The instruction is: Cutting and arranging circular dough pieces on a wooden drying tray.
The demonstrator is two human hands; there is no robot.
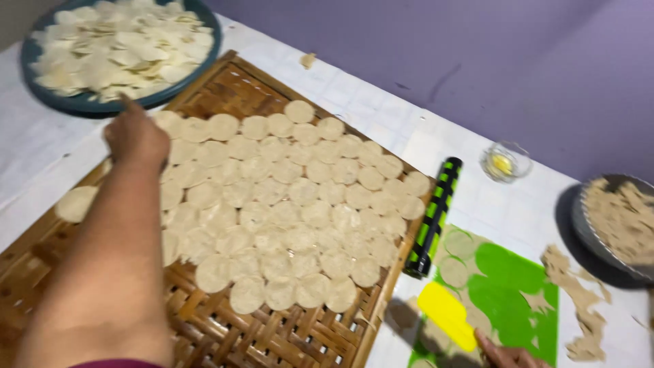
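Observation:
My left hand point(136, 136) reaches far across a woven bamboo tray point(272, 337), its fingers curled near the tray's far left corner, over the rows of small round dough discs point(293, 204) laid out there. I cannot see anything held in it. My right hand point(507, 354) is at the bottom edge, gripping a yellow flat scraper point(447, 315) that lies on a green mat point(514, 286). Cut dough rounds point(454, 271) and leftover dough sheet lie on that mat.
A dark blue plate point(204, 65) piled with pale chips stands at the back left. A black and green rolling pin point(434, 217) lies beside the tray. A small glass bowl point(505, 162) and a metal bowl point(599, 245) of dough scraps sit at right. Dough trimmings point(579, 300) lie on the white cloth.

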